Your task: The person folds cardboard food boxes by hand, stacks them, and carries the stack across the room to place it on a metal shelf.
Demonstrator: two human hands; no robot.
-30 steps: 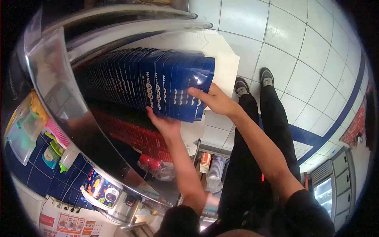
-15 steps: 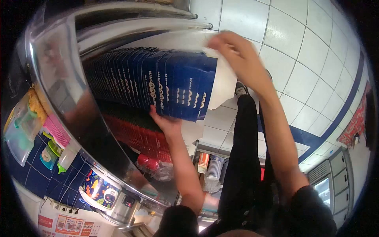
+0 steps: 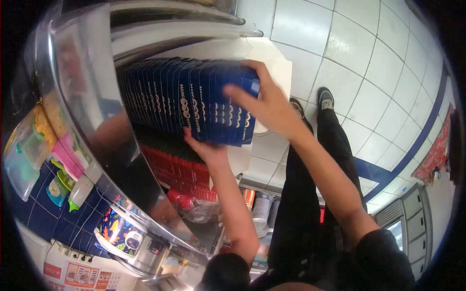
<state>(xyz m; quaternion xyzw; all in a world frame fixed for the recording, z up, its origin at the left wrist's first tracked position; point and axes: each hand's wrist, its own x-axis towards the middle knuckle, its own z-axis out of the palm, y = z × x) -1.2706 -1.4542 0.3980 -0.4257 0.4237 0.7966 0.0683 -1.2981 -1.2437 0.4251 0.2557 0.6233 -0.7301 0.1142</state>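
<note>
A long stack of nested blue paper food boxes (image 3: 167, 94) with white wavy print and "KATSU" lettering lies along the shelf under a steel counter. My left hand (image 3: 209, 151) grips the stack's lower edge near its front end, with the thumb on the printed side and the other fingers hidden. Over the front end is my right hand (image 3: 269, 104), slightly blurred. Its thumb stands apart from the fingers across the printed side, while the fingers reach the upper edge. Below the blue stack sits a stack of red paper boxes (image 3: 179, 169). White board (image 3: 276, 63) shows behind the front end.
The steel counter edge (image 3: 97, 97) runs along the left. Lower down are a red item in clear plastic (image 3: 182, 199) and stacked cups (image 3: 262, 208). A patterned rice cooker (image 3: 124, 233) and plastic containers (image 3: 24, 165) stand on the left. White floor tiles (image 3: 352, 53) lie to the right.
My right hand has moved left and down from beyond the stack's upper front corner onto its front end. My left hand keeps its place at the lower edge. The view has shifted slightly.
</note>
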